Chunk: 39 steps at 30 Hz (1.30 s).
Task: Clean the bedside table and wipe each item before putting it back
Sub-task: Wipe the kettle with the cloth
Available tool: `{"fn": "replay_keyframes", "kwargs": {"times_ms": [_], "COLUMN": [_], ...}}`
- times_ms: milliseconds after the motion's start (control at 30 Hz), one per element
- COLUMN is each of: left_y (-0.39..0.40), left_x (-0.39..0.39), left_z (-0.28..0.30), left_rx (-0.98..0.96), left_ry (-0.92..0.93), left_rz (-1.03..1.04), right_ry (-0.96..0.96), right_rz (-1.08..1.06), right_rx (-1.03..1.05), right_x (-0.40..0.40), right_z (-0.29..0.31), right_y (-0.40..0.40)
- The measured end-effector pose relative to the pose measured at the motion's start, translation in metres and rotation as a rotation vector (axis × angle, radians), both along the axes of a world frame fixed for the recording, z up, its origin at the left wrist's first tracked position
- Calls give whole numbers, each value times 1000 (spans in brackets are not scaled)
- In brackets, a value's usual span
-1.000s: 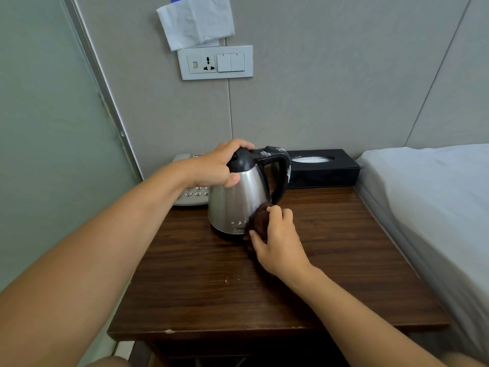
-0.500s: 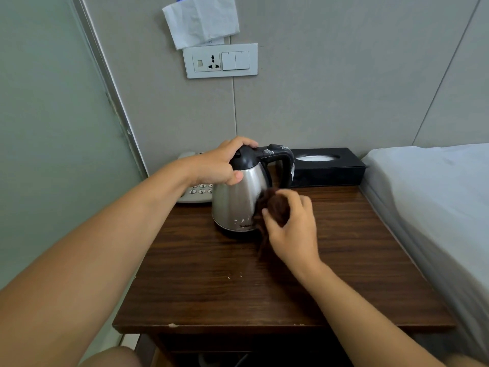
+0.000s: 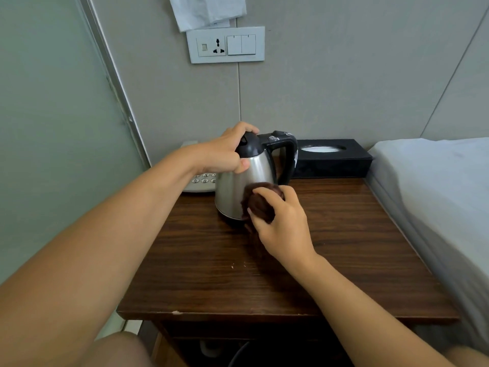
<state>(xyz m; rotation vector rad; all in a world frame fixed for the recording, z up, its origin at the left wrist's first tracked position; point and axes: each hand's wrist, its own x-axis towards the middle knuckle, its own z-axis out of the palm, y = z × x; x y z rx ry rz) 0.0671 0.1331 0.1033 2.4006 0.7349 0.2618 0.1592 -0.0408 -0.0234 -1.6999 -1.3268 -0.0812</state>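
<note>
Leftmost, a pale frosted panel (image 3: 53,128) with a grey metal edge strip runs down beside the dark wood-grain bedside table (image 3: 344,260). At the table's back left corner lies a pale grey push-button telephone (image 3: 201,182), mostly hidden behind the person's left forearm, with only a few keys showing. The left hand (image 3: 225,152) is curled over the black domed lid of the brushed stainless-steel electric kettle (image 3: 246,181), fingers wrapped across the top and the thumb pressed against the steel wall just under the lid, so it grasps the kettle from above. The kettle stands upright on the table's rear half, left of centre, its black loop handle turned to the right. Against the kettle's lower right side, the right hand (image 3: 283,223) clutches a bunched dark brown cloth (image 3: 260,205), fingers curled round the wad and pressing it onto the steel. A few pale crumbs (image 3: 238,265) lie on the wood nearer the front edge, below that hand. On the wall above hangs a white socket-and-switch plate (image 3: 226,45), with a crumpled white tissue sheet (image 3: 207,10) tucked over its top edge. To the right of the kettle's handle, at the table's back edge against the wall, sits a black rectangular tissue box (image 3: 333,160) with an oval opening on top showing white tissue. Farthest right, a mattress in a white sheet (image 3: 436,186) lies just beside the table's right edge.
</note>
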Motion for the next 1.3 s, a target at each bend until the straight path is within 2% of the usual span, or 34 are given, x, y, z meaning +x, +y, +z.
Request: {"fn": "replay_keyframes", "kwargs": {"times_ms": [67, 167, 233, 300, 367, 467, 533, 600, 667, 733, 900, 967, 1100, 1233, 1300], "left_y": [-1, -3, -3, -3, -3, -3, -3, -3, -2, -3, -4, -4, -3, -3, -4], "left_x": [0, 1, 0, 1, 2, 3, 4, 5, 5, 5, 7, 7, 5, 5, 5], "left_z": [-1, 0, 2, 3, 4, 2, 1, 0, 0, 1, -1, -2, -1, 1, 0], "left_rx": [-12, -15, -22, -22, -24, -14, -3, 7, 2, -3, -4, -3, -3, 3, -6], "left_ry": [-6, -8, -8, -2, -3, 6, 2, 0, -6, -12, -12, -16, -14, -14, -18], "left_rz": [5, 0, 10, 16, 16, 24, 30, 28, 30, 40, 46, 47, 35, 36, 46], "right_ry": [-40, -171, -147, -59, 12, 5, -79, -148, -116, -41, 62, 38, 29, 48, 45], "right_rz": [1, 16, 18, 2, -12, 6, 24, 10, -10, -32, -20, 34, 63, -14, 42], "right_rx": [-68, -311, -410, -354, -193, -39, -85, -232, -318, -285, -46, -79, -281, -47, -10], "right_x": [-3, -1, 3, 3, -1, -8, -10, -10, -6, 1, 8, 10, 25, 24, 22], "right_z": [-1, -8, -7, -4, -4, -9, -14, -17, -17, -13, -9, -15, -10, -4, -10], "right_y": [0, -2, -3, -3, -1, 0, 1, 1, 0, 0, 0, -2, -3, 0, -1]}}
